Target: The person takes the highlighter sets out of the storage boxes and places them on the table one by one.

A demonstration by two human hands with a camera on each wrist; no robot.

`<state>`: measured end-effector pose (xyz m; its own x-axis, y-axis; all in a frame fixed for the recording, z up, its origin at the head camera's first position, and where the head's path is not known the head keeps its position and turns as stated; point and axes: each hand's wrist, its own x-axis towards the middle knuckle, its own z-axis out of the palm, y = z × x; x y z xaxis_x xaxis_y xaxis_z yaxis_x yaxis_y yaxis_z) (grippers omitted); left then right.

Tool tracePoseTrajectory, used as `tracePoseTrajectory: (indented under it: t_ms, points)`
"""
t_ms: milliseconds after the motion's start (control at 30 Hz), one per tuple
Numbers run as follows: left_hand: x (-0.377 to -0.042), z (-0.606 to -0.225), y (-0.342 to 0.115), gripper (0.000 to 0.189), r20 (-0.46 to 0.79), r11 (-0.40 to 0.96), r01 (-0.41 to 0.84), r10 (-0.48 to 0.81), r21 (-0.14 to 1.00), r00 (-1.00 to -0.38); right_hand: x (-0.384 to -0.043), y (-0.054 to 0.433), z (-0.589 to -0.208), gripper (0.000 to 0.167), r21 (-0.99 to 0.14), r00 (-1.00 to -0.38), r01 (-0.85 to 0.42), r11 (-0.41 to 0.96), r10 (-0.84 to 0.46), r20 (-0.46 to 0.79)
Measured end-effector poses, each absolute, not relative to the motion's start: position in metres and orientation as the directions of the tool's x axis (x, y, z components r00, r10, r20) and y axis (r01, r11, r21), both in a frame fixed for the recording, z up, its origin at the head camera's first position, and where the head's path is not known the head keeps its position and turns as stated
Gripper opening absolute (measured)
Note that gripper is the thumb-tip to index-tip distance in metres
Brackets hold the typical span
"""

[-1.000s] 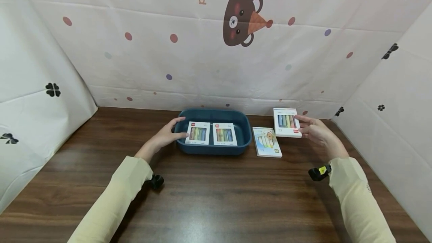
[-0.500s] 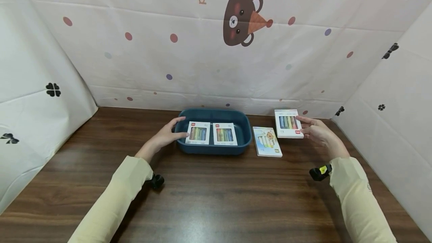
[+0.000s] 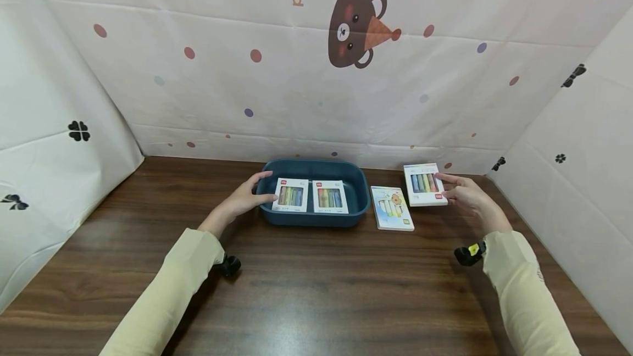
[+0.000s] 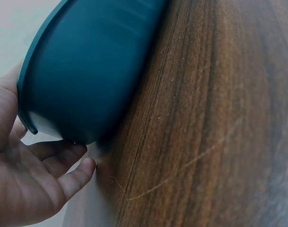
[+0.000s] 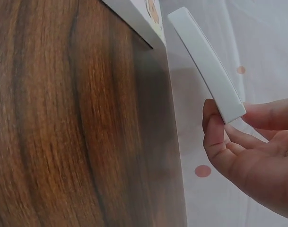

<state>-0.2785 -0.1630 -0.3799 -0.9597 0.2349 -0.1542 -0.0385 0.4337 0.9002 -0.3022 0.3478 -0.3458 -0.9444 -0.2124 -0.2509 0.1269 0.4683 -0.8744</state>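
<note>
On the left, my left hand (image 3: 244,196) grips the end of a dark blue plastic bin (image 3: 316,221), thumb over the rim and fingers against the outer wall (image 4: 96,71). Two white windowed boxes showing coloured sticks, a left one (image 3: 290,182) and a right one (image 3: 330,184), lie side by side inside the bin. Over at the right, my right hand (image 3: 465,194) pinches the edge of a similar white windowed box (image 3: 425,169), thumb on one face and fingers on the other. In the right wrist view this box (image 5: 207,66) is tilted and apart from the table.
A flat box with a bear picture (image 3: 390,218) lies on the wooden table (image 3: 316,290), between the bin and the held box. A white patterned sheet (image 3: 296,98) stands behind the table, with more white sheeting on both sides.
The box in my right hand has come down and slightly to the right, away from the box with the bear picture. My left hand and the bin stay in place.
</note>
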Motion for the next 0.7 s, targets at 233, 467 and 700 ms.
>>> tracePoseTrajectory:
  t_ms: [233,467,700]
  points:
    - [-0.263,-0.360,-0.157,0.069,-0.153,0.439,-0.028,0.251,0.898,-0.956,-0.305,0.349,-0.349,0.064,-0.857,-0.946,0.103,0.505,-0.218,-0.242]
    - [-0.262,-0.359,-0.156,0.070,-0.152,0.441,-0.027,0.250,0.897,-0.956,-0.306,0.350,-0.352,0.065,-0.872,-0.937,0.136,0.470,-0.226,-0.268]
    - [-0.262,-0.360,-0.157,0.070,-0.146,0.440,-0.021,0.253,0.898,-0.956,-0.306,0.350,-0.356,0.067,-0.866,-0.934,0.134,0.482,-0.230,-0.273]
